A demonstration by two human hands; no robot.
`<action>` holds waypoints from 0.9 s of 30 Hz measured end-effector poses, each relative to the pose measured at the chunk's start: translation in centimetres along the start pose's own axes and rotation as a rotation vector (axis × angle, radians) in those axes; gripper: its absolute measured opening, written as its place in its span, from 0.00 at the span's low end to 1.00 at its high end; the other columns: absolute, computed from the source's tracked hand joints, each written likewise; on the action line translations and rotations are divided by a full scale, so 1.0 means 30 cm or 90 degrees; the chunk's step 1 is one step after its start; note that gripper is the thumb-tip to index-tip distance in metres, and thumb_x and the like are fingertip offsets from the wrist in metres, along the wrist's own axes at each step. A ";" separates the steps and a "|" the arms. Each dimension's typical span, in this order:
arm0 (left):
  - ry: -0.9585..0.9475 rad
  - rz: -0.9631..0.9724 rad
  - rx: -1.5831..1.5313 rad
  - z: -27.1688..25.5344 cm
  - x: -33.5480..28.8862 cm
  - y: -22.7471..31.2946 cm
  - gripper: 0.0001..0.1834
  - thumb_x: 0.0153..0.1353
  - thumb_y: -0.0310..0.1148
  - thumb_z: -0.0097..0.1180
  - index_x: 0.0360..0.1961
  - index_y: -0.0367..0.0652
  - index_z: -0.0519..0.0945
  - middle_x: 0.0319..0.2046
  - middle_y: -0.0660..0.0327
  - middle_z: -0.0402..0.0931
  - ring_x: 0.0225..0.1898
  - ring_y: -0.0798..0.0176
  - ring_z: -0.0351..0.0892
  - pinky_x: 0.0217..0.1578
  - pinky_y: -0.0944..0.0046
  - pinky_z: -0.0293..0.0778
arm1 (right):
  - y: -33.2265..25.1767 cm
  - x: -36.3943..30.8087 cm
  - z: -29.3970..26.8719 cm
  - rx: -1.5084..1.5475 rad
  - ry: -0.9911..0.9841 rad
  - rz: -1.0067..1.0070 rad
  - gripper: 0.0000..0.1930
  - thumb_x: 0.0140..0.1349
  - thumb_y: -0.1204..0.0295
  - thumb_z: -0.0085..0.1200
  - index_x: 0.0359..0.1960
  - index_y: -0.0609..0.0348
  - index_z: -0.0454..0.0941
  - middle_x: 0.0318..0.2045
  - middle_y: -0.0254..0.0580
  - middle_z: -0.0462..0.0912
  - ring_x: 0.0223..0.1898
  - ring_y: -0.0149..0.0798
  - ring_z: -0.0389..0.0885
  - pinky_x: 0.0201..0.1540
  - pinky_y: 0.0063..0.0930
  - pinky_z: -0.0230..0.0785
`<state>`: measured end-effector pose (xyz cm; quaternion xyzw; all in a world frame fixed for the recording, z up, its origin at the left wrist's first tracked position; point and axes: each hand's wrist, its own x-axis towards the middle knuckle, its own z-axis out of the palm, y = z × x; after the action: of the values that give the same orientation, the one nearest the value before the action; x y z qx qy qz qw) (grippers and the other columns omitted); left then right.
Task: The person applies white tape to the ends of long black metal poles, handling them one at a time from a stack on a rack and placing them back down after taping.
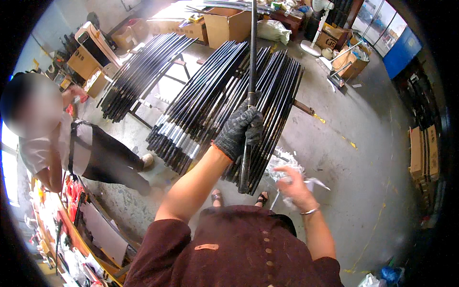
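My left hand (241, 126), in a dark grey knit glove with an orange cuff, is wrapped round a long black pole (252, 62). The pole stands steeply across the view, its lower end just above my feet. Beneath it, many similar black poles (210, 95) lie side by side on a low rack. My right hand (296, 189) is bare, with a bracelet at the wrist. Its thumb and index finger are apart and curved, with nothing plainly between them. Behind that hand lies a heap of white shredded strips (287, 162); some strips show close around the fingers.
A second rack of black poles (143, 76) stands to the far left. At the left is a co-worker (62, 143), beside a cluttered bench (95, 234). Cardboard boxes (227, 26) and a white fan (311, 47) stand at the back; more cartons (424, 150) are at the right.
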<state>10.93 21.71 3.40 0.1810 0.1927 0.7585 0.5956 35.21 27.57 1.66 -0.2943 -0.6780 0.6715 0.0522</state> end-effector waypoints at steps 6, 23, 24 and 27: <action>0.033 0.045 0.050 -0.007 -0.015 -0.003 0.22 0.65 0.38 0.52 0.58 0.53 0.63 0.22 0.68 0.65 0.17 0.73 0.63 0.17 0.74 0.63 | -0.038 0.080 0.218 -0.116 -0.142 -0.101 0.14 0.56 0.75 0.58 0.43 0.68 0.76 0.37 0.38 0.81 0.40 0.29 0.75 0.48 0.27 0.68; 0.015 -0.075 0.098 -0.017 -0.218 -0.064 0.28 0.60 0.28 0.56 0.62 0.39 0.64 0.36 0.61 0.75 0.37 0.66 0.76 0.41 0.66 0.75 | -0.047 0.055 0.164 -0.158 -0.008 -0.168 0.12 0.55 0.73 0.58 0.38 0.71 0.78 0.32 0.47 0.83 0.35 0.34 0.80 0.38 0.26 0.71; 0.019 -0.067 0.101 -0.027 -0.228 -0.055 0.27 0.60 0.28 0.56 0.61 0.39 0.65 0.36 0.62 0.75 0.37 0.66 0.76 0.40 0.66 0.75 | -0.066 0.054 0.177 -0.226 0.008 -0.172 0.12 0.54 0.74 0.58 0.38 0.70 0.79 0.31 0.49 0.83 0.33 0.38 0.81 0.37 0.27 0.71; 0.066 -0.052 0.221 -0.033 -0.229 -0.066 0.27 0.61 0.31 0.54 0.61 0.39 0.64 0.38 0.60 0.75 0.37 0.66 0.75 0.38 0.66 0.75 | -0.127 0.045 0.212 -0.405 0.065 -0.221 0.10 0.50 0.75 0.58 0.34 0.68 0.80 0.27 0.55 0.81 0.30 0.48 0.82 0.33 0.32 0.71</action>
<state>13.64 15.36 1.22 0.2337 0.3580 0.6973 0.5754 29.88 22.89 4.21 -0.2095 -0.8894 0.3925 0.1049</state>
